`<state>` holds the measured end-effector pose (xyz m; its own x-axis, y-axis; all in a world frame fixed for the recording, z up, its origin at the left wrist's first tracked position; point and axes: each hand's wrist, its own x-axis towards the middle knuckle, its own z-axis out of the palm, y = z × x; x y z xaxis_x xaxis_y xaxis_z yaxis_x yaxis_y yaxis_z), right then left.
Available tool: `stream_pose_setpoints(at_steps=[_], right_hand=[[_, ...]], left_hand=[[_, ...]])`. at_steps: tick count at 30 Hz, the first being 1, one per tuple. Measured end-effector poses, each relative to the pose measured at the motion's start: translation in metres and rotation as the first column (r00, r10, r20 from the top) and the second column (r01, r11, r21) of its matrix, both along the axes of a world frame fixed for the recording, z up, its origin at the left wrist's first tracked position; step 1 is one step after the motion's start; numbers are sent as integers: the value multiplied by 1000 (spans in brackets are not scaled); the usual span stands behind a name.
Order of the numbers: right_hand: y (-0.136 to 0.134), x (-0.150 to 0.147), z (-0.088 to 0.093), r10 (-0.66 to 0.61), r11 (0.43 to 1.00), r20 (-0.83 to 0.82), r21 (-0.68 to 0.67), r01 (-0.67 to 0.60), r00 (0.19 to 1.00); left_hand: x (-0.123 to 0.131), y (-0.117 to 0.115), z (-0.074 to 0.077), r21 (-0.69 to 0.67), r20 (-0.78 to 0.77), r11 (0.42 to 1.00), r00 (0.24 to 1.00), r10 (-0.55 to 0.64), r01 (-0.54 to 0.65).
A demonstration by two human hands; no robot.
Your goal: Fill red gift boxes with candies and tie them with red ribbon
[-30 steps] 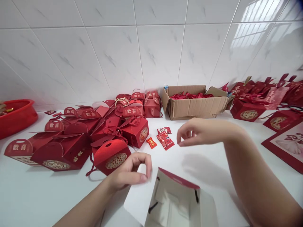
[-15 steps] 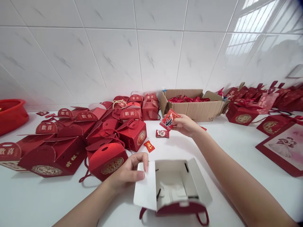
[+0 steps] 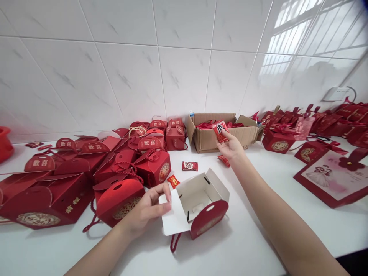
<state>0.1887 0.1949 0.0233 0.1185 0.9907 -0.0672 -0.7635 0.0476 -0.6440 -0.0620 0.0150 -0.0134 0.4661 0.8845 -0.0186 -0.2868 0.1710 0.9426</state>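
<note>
My left hand [image 3: 153, 207] pinches the white inner flap of an open red gift box [image 3: 209, 222], whose pale inside faces up. My right hand [image 3: 230, 145] holds a red candy packet [image 3: 220, 129] with dark lettering, raised in front of the cardboard box [image 3: 205, 141]. Below that hand a small red packet [image 3: 224, 160] lies on the table. Behind the open box lie a dark red and white packet [image 3: 189, 166] and a small red-orange packet with gold letters [image 3: 173, 181].
Closed red gift boxes [image 3: 155, 168] crowd the left side. A red basin [image 3: 5, 145] stands at the far left edge. More red boxes [image 3: 278, 142] and a bag-shaped box with a couple's picture [image 3: 330, 176] are on the right. Behind is a tiled wall.
My right hand has moved right with the packet, uncovering the red packet on the table. The open box has turned and tilted in my left hand. The view has shifted right.
</note>
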Motion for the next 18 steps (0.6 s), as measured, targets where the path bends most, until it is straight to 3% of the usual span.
stream_pose_setpoints(at_steps=[6, 9, 11, 12, 13, 14, 15, 17, 18], right_hand=[[-1, 14, 2, 100, 991, 13, -87, -98, 995], [-9, 14, 17, 105, 991, 28, -82, -102, 994], [-28, 14, 35, 116, 991, 102, 59, -123, 988], [-42, 14, 45, 111, 956, 220, 243, -164, 969], [-59, 13, 56, 82, 866, 372, 432, -250, 925], [-78, 12, 65, 45, 762, 531, 529, -373, 846], [-97, 11, 73, 11, 669, 707, 520, -531, 707], [-133, 8, 82, -92, 538, 971, 234, -810, 219], [-146, 6, 84, -172, 532, 983, 154, -833, 72]], left_hand=[[-5, 2, -3, -16, -40, 1000, 999, -8, 7], [-4, 2, -4, -14, -9, 1000, 1000, -8, 8], [-4, 2, -3, -6, 21, 1000, 1000, -9, 9], [-3, 2, -2, 0, 33, 1000, 999, -11, 11], [-3, 1, -1, 5, 41, 1000, 999, -12, 12], [-3, 0, 0, 8, 44, 1000, 999, -11, 11], [-4, -1, 1, 8, 47, 1000, 999, -3, 2], [-5, -2, 4, 2, 48, 1000, 999, 19, -19], [-6, -3, 5, -1, 50, 1000, 998, 26, -26]])
